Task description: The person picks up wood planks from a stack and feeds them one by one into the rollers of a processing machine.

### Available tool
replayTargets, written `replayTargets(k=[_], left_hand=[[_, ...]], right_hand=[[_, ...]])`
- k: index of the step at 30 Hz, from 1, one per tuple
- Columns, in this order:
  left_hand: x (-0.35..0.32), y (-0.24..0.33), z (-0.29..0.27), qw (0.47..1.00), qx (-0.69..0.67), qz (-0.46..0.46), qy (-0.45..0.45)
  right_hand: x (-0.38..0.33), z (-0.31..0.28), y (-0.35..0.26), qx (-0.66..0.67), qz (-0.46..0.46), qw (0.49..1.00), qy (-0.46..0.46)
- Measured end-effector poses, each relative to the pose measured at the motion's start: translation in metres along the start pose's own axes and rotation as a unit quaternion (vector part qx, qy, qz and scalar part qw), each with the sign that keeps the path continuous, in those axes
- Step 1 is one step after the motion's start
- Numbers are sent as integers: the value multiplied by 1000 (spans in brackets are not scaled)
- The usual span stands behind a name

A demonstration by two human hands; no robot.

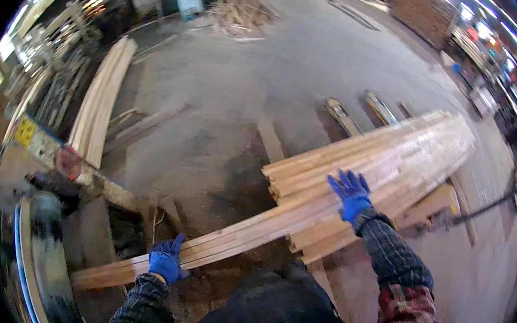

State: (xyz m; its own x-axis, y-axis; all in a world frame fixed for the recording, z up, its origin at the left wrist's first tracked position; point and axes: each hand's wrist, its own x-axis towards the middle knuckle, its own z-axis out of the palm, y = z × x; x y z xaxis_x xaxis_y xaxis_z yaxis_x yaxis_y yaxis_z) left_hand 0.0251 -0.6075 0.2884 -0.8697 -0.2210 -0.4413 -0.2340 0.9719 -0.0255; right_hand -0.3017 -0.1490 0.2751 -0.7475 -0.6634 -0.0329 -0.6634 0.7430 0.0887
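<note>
Hands: both wear blue work gloves, above dark quilted cuffs and red plaid sleeves.
Left hand: fingers curled closed around the near end of a long bundle of wooden slats, low in the view beside the machine.
Right hand: open, fingers spread flat, palm pressed down on the top of the stack of wooden slats; it grips nothing.
Bundle of slats: several pale, thin strips lying together, running on a slant from the left hand up and to the right, where the far end meets the near edge of the stack just beside the right hand.
Stack: many layers of the same pale strips, lying lengthwise toward the upper right, raised off the concrete floor on wooden bearers whose ends stick out behind it.
Machine: a blurred saw or feed unit at the left edge, with a yellow label and a red round part; details too smeared to tell.
Second pile: long pale boards lying on the floor at the left, well apart from the stack.
Background: scrap wood heap and a brown stacked pallet load far off at the top.
</note>
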Motion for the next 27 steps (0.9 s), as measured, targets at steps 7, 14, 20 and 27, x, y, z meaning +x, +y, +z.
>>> replayTargets(k=[7, 14, 20, 27], left_hand=[[33, 79, -21, 960, -177, 114, 184], [102, 202, -36, 978, -102, 70, 169], [91, 162, -12, 983, -120, 16, 139], [31, 61, 3, 989, -104, -9, 104]], right_hand=[[30, 19, -22, -19, -101, 993, -57], [59, 0, -123, 60, -205, 976, -39], [50, 5, -115, 112, -269, 954, 68], [14, 19, -52, 215, -100, 966, 106]])
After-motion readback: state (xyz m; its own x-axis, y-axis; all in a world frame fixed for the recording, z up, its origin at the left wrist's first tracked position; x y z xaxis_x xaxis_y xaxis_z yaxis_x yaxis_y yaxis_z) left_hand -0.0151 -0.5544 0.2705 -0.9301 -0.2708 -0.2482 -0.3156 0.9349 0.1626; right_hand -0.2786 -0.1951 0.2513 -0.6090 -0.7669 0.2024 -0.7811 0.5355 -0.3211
